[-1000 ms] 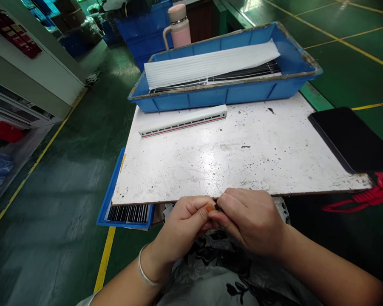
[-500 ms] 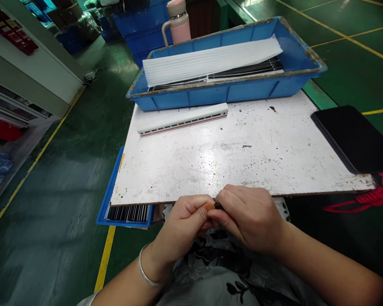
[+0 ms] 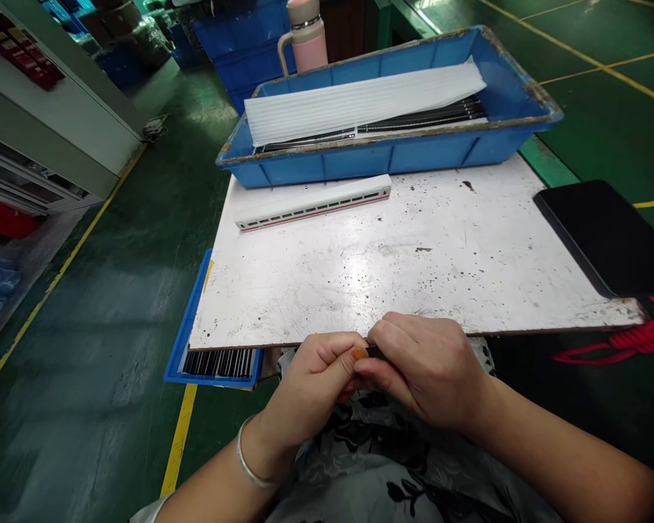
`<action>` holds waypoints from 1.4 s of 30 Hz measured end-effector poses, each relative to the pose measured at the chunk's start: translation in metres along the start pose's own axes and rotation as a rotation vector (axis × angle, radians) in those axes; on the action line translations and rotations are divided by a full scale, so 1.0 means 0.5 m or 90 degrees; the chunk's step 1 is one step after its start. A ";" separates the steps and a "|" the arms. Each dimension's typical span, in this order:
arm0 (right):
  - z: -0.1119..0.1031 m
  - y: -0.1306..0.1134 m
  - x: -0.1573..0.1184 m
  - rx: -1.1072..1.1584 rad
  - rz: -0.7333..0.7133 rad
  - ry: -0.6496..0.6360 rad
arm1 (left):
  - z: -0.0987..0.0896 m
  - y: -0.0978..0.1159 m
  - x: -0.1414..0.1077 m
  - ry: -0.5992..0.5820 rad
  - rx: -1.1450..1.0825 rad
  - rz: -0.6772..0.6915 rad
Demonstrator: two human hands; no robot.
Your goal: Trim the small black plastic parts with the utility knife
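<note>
At the table's front edge, my left hand and my right hand meet with fingers closed. Between them a small dark piece shows at the fingertips; most of it is hidden, so its kind cannot be told. A silver bangle circles my left wrist. Farther back on the white table lies a white model train car body with dark windows and a red stripe. It stands apart from both hands, just in front of a blue bin.
The bin holds a white foam sheet over long black strips. A pink mug stands behind it. At right are a black flat device and a red cord. Below the table's left side sits a blue tray of dark strips.
Both hands stay together in nearly the same place, with only a slight shift of the fingers. The view has moved very slightly; the train car body and bin have not visibly moved.
</note>
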State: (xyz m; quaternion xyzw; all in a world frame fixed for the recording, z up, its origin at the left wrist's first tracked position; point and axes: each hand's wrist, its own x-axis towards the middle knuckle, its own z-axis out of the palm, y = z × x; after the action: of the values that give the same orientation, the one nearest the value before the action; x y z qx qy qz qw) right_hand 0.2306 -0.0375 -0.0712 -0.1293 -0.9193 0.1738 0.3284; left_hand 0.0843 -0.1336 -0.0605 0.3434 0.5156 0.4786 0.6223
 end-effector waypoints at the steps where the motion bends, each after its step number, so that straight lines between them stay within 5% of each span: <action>1: -0.001 0.000 0.000 -0.004 -0.001 0.000 | 0.000 0.000 0.000 0.001 0.002 -0.001; 28: -0.004 0.005 -0.006 0.005 -0.011 0.036 | 0.013 0.000 0.007 0.039 -0.072 -0.030; 31: -0.013 0.010 -0.004 0.073 0.055 0.043 | 0.014 0.018 0.009 0.054 -0.072 -0.037; 37: -0.045 0.008 0.004 0.271 0.332 -0.029 | 0.008 0.047 0.010 0.055 -0.024 -0.046; 42: -0.050 0.002 0.006 0.380 0.414 -0.050 | -0.001 0.059 0.008 0.056 -0.002 -0.018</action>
State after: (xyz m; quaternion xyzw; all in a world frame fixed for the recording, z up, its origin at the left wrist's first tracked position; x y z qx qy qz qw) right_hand 0.2446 -0.0295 -0.0518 -0.3049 -0.7521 0.5305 0.2447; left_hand 0.0768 -0.1209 -0.0346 0.3134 0.5465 0.4856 0.6061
